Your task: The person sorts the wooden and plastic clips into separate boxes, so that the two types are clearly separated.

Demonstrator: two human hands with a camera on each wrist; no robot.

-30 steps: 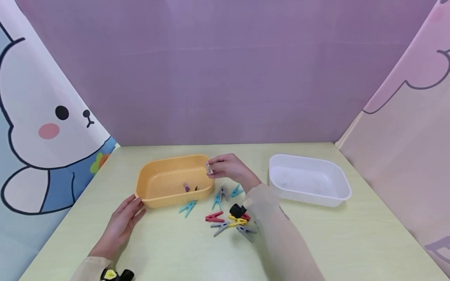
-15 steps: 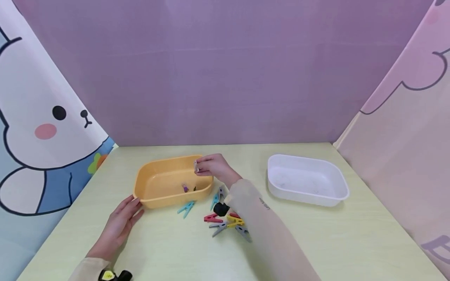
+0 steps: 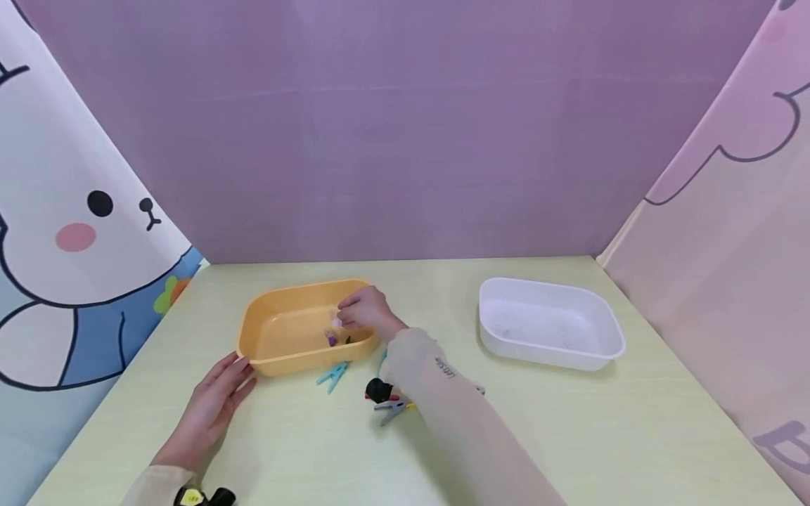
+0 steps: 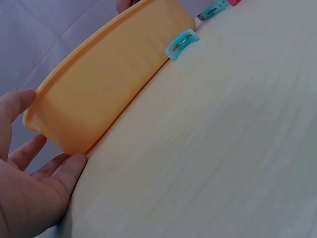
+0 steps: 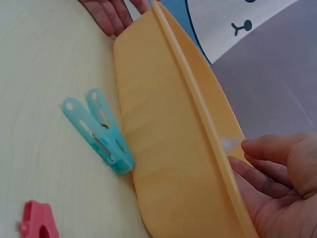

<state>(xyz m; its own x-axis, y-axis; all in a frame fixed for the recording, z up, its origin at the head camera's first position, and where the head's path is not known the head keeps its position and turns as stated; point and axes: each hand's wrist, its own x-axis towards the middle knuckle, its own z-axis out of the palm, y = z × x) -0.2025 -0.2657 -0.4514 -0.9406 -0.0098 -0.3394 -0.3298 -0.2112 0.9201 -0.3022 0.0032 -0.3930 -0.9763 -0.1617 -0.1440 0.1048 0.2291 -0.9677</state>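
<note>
My right hand (image 3: 370, 313) reaches over the right part of an orange plastic tray (image 3: 278, 365). Its fingertips pinch a small whitish, translucent-looking piece (image 5: 229, 144), low inside the rim; its exact kind is unclear. On the tray floor lie a small purple piece (image 3: 331, 339) and a tiny dark one (image 3: 348, 340). With fairly straight fingers, my left hand (image 3: 211, 400) touches the tray's near left corner, thumb and fingers against its outer wall in the left wrist view. A turquoise clothespin (image 5: 104, 134) lies against the tray's near side.
Under the right forearm, which hides part of the pile, are a grey clothespin (image 3: 390, 407) and a red clothespin (image 5: 38, 223). A white tray (image 3: 550, 351) stands to the right. A purple backdrop (image 3: 405, 140) rises behind the table.
The right hand has moved left and lower over the orange tray with the small whitish piece. Its sleeve now covers more of the clothespins. The left hand stays at the tray corner.
</note>
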